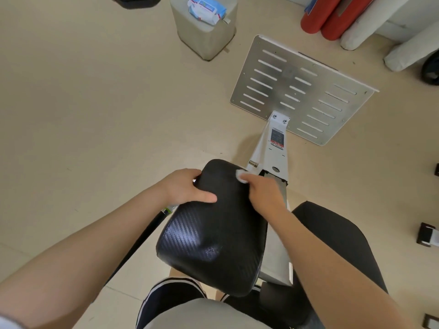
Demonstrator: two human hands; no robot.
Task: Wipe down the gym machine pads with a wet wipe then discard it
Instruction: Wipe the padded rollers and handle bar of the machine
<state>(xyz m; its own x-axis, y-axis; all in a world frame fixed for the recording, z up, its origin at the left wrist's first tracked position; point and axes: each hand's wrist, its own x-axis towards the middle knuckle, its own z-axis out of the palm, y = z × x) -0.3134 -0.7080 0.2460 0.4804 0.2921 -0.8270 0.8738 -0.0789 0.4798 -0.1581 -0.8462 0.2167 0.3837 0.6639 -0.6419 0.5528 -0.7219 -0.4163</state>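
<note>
A black, carbon-weave gym machine pad (211, 236) fills the middle of the head view. My left hand (187, 186) grips its far left edge, thumb lying across the top and fingers curled over the rim. My right hand (261, 193) presses a small white wet wipe (241, 176) against the pad's far right corner; only a bit of the wipe shows past my fingertips. A second black pad (337, 243) sits lower to the right.
The white machine frame (273, 148) runs forward to a slotted metal foot plate (301, 91). A grey bin (204, 36) at the top carries a blue-white wipes pack (206, 8). Red rollers (330, 15) and white rollers lie at top right. Beige floor surrounds everything.
</note>
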